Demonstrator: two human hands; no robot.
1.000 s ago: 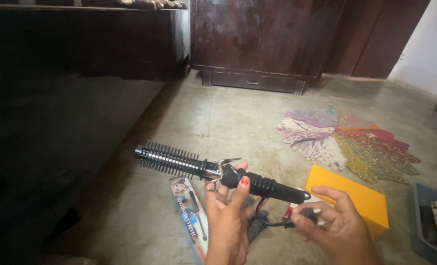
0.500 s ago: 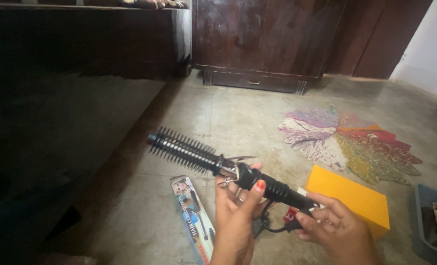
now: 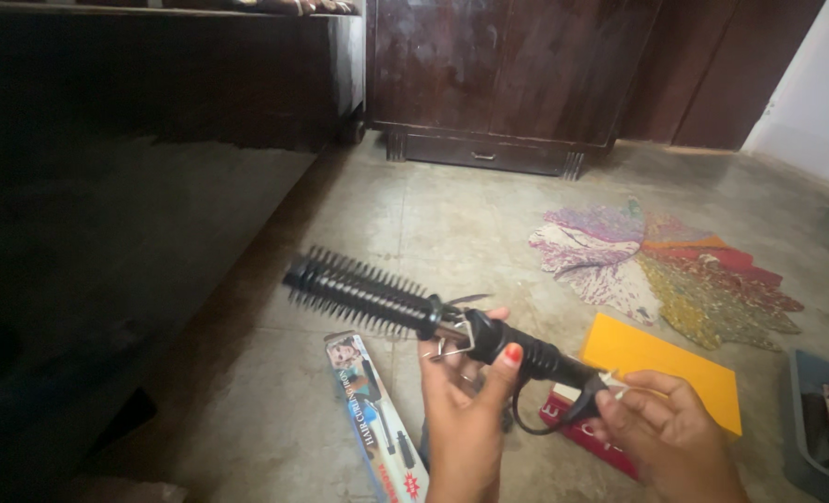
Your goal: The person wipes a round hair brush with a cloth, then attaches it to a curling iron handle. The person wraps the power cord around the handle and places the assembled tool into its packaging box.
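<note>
A black hair curling brush [image 3: 377, 300] with a bristled barrel points up and left above the floor. My left hand [image 3: 465, 401] grips its handle just behind the metal clip, thumb across the top. My right hand [image 3: 661, 428] pinches the rear end of the handle, where the black cord [image 3: 535, 424] loops out. Under the tool on the floor lies its long printed cardboard box [image 3: 372, 419]. A red box [image 3: 582, 428] lies partly hidden beneath my right hand.
A yellow flat sheet [image 3: 661, 363] lies on the stone floor at right, beyond it a multicoloured round mat [image 3: 675, 275]. A dark wooden cabinet [image 3: 498, 74] stands at the back. A grey tray [image 3: 820, 428] sits at the right edge. Dark furniture [image 3: 107, 214] fills the left.
The curling brush has shifted right and nearer to me while both hands kept hold. My right hand moved along to the cord end of the handle.
</note>
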